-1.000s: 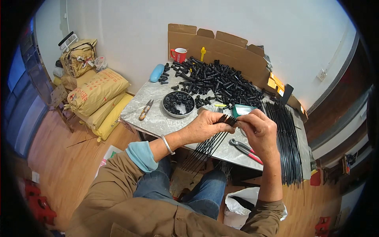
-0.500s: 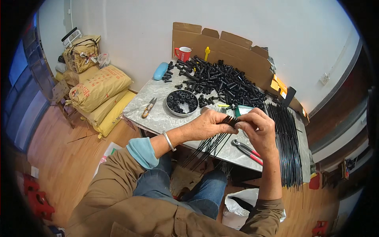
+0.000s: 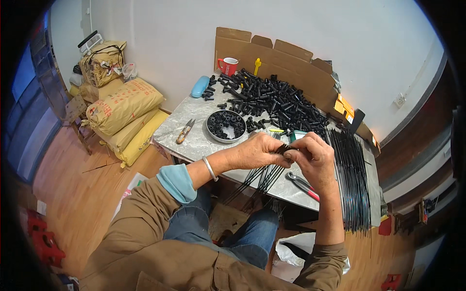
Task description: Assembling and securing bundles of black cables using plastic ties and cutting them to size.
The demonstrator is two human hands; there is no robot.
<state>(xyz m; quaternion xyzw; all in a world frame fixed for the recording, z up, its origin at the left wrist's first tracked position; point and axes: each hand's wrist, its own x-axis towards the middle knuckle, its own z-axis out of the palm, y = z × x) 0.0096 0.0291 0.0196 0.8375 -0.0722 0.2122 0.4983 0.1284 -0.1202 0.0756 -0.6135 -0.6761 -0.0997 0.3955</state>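
My left hand point(image 3: 262, 151), with a bangle on its wrist, is closed around a bundle of thin black rods point(image 3: 264, 179). The rods slant down toward the table's near edge, and their upper ends stick out past my thumb. My right hand point(image 3: 313, 156) meets those ends with thumb and fingers pinched; what sits between its fingertips is too small to make out. Left of my hands stands a round metal bowl point(image 3: 208, 132) of small black ring-like parts. Pincers point(image 3: 302, 185) with red handles lie partly behind my right wrist.
Behind my hands spreads a heap of black bolt-like pieces point(image 3: 276, 99), backed by a cardboard screen point(image 3: 291, 57). More black rods point(image 3: 350, 184) lie at the table's right. Scissors point(image 3: 185, 131), a blue case point(image 3: 200, 87) and a red mug point(image 3: 229, 66) are leftward. Stacked sacks point(image 3: 126, 106) stand on the floor.
My right hand has moved slightly left, its fingertips closer to my left thumb and over the rod ends. The left hand keeps its hold on the bundle. The view has shifted a little.
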